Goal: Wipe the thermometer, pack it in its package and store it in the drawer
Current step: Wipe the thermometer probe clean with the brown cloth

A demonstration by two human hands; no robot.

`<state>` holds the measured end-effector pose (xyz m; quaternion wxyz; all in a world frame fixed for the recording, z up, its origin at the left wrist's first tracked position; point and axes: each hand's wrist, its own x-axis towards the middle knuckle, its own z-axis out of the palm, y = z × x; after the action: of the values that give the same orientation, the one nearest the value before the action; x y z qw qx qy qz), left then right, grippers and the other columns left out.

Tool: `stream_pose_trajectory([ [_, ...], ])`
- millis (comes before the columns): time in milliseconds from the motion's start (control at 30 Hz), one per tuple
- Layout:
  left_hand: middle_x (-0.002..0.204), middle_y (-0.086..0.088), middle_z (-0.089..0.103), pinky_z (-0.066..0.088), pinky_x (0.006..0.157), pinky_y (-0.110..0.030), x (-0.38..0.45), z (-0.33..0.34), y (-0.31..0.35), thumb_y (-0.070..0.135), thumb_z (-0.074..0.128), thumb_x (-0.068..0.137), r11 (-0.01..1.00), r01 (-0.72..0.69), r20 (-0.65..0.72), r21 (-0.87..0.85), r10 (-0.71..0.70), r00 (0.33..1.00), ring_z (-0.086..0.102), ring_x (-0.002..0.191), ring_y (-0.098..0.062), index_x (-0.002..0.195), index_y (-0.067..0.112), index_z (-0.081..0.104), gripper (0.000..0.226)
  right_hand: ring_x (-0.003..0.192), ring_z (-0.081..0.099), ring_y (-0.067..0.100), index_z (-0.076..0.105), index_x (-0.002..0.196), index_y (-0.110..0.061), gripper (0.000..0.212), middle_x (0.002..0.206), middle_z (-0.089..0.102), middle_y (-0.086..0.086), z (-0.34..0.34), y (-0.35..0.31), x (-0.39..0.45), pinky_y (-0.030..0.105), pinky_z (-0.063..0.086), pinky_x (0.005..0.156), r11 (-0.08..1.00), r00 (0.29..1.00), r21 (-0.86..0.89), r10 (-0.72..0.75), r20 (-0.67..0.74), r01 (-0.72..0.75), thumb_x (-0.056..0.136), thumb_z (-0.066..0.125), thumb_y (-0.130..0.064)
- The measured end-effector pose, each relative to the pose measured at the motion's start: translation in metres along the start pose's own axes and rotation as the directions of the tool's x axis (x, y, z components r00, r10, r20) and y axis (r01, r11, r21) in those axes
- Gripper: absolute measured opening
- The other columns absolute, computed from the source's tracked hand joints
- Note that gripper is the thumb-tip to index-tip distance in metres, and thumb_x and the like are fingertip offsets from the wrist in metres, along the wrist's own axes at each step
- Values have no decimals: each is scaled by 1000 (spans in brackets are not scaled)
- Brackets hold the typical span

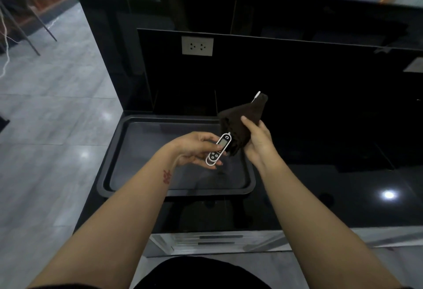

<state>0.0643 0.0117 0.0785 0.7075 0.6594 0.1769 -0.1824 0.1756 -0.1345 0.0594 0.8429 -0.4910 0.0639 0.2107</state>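
Note:
A digital probe thermometer (218, 149) with a white-rimmed black body, a small screen and round buttons is held over the tray by my left hand (194, 149), whose fingers curl round its body. Its thin metal probe runs up and to the right into a dark brown cloth (238, 126). Only the probe's white tip (256, 95) shows above the cloth. My right hand (257, 139) grips the cloth, wrapped around the probe. The thermometer's package is not in view.
A dark rectangular tray (109, 174) lies on the glossy black counter (343, 185) below my hands. A white wall socket (197, 46) sits on the black back panel. Drawer fronts (217, 239) show under the counter's front edge. Grey tiled floor lies to the left.

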Motion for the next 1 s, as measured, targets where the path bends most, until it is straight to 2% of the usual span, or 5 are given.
stream_pose_trajectory([
  [133, 111, -13, 74, 58, 87, -45, -2, -7, 0, 13, 64, 94, 1000, 19, -3, 8, -19, 1000, 72, 95, -29, 115, 5, 64, 23, 94, 70, 29, 68, 102, -4, 14, 98, 73, 14, 1, 4, 3, 43, 52, 97, 995, 1000, -102, -12, 6, 12, 90, 63, 1],
  [400, 110, -15, 73, 59, 85, -43, 2, -10, 6, 12, 65, 93, 997, 41, -13, 69, -40, 999, 72, 91, -28, 113, 1, 65, 22, 84, 70, 22, 65, 115, 0, 24, 94, 72, 11, 3, 0, 8, 34, 58, 85, 997, 993, 26, -68, -95, 71, 90, 62, 2],
  [567, 103, -12, 75, 61, 79, -38, 7, -12, 1, 12, 65, 93, 995, 66, -30, 76, -64, 998, 73, 85, -26, 105, 6, 67, 14, 90, 70, 24, 64, 120, 2, 31, 100, 72, 13, -1, 11, 5, 33, 58, 82, 995, 996, -98, -24, -83, 16, 89, 65, 0],
  [733, 106, -16, 74, 62, 74, -34, 8, -12, 2, 13, 67, 91, 990, 85, -22, 114, -84, 996, 74, 86, -26, 106, 4, 68, 17, 87, 70, 23, 60, 123, 2, 31, 106, 69, 17, -8, -6, 10, 35, 58, 83, 997, 989, 67, -39, -140, 49, 92, 61, 2],
  [1000, 109, -20, 73, 62, 74, -35, 10, -18, -3, 13, 69, 90, 990, 104, -56, 98, -99, 993, 74, 91, -30, 102, 6, 69, 14, 97, 69, 28, 63, 120, 0, 31, 111, 70, 19, -3, 16, 8, 38, 56, 90, 991, 996, -130, 1, -85, -12, 89, 66, -1],
])
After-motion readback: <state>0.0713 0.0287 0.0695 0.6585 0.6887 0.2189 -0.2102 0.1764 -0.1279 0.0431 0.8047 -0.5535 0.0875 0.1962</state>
